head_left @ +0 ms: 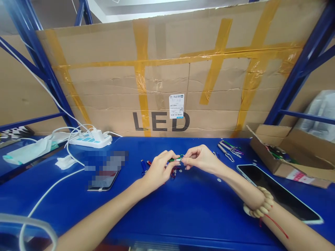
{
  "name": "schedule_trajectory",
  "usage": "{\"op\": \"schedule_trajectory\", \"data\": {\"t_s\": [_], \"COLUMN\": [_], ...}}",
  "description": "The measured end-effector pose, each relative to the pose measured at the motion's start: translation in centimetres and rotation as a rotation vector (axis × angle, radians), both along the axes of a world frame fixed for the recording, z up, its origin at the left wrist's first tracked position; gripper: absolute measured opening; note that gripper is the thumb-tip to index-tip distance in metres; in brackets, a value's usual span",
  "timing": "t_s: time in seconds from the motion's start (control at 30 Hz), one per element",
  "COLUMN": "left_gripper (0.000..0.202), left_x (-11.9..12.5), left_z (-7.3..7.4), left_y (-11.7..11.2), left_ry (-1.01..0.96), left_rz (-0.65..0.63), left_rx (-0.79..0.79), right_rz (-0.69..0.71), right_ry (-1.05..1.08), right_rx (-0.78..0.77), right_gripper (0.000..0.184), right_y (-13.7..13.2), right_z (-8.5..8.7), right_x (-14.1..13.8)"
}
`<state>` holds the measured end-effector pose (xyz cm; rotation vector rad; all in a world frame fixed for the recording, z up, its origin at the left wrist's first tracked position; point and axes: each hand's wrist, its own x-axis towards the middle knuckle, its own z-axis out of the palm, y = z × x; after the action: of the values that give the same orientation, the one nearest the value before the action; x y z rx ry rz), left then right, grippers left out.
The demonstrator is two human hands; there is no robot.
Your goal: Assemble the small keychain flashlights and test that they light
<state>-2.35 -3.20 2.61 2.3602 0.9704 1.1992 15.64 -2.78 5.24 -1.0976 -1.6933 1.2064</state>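
My left hand [159, 167] pinches a small green tube [175, 160] with a silvery end, which looks like a keychain piece. My right hand [197, 158] has its fingertips closed at the tube's right end, where a small ring shows; exactly what they grip is partly hidden. On the blue table just left of my left hand lies a similar blue tube [143, 165]. Beneath the hands are red pieces with metal clips [173, 172], partly covered by my left hand. Several silver, green and purple tubes with clips [230, 150] lie beyond my right wrist.
An open cardboard box [285, 167] with small items stands at the right, near a large phone [277, 191]. Another phone [104, 179] lies left, with a white power strip [90, 139] and cables behind. A tall cardboard sheet [115, 94] closes the back.
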Motion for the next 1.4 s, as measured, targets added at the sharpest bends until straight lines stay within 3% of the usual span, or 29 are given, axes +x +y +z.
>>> {"op": "schedule_trajectory", "data": {"t_s": [0.2, 0.4, 0.6, 0.7, 0.83, 0.93, 1.07, 1.2, 1.3, 1.4], "left_gripper": [0.014, 0.021, 0.024, 0.025, 0.025, 0.026, 0.027, 0.026, 0.023, 0.021], "left_x": [-0.3, -0.1, 0.3, 0.2, 0.0, -0.2, -0.3, -0.3, -0.1, 0.3], "left_z": [-0.1, 0.6, 0.5, 0.3, 0.4, 0.6, 0.7, 0.7, 0.6, 0.3], "left_y": [0.7, 1.0, 1.0, 1.3, 1.8, 2.0, 1.8, 1.2, 0.9, 0.6], "left_ry": [0.066, 0.023, -0.066, -0.104, -0.195, -0.223, -0.196, -0.158, -0.163, -0.197], "left_rz": [-0.023, -0.036, -0.036, -0.045, -0.064, -0.113, -0.178, -0.231, -0.224, -0.195], "left_rx": [0.170, -0.044, -0.212, -0.287, -0.382, -0.432, -0.458, -0.475, -0.495, -0.472], "right_rz": [0.025, 0.007, -0.047, 0.021, -0.028, -0.073, -0.035, -0.049, -0.014, -0.068], "right_ry": [0.155, 0.218, 0.128, 0.013, -0.184, -0.199, -0.155, -0.202, -0.260, -0.249], "right_rx": [-0.198, -0.178, -0.103, 0.008, 0.455, 0.726, 0.943, 1.004, 0.958, 0.891], "right_gripper": [0.042, 0.045, 0.043, 0.042, 0.028, 0.018, 0.014, 0.012, 0.017, 0.019], "right_y": [0.0, 0.9, 1.3, 1.4, 1.6, 1.6, 1.5, 1.2, 0.9, 0.6], "right_z": [-0.7, -1.5, -1.7, -1.8, -2.1, -2.2, -2.1, -1.5, -1.3, -1.2], "right_x": [-0.5, -0.6, -0.5, -0.1, 0.4, 0.6, 0.6, 0.8, 1.0, 0.7]}}
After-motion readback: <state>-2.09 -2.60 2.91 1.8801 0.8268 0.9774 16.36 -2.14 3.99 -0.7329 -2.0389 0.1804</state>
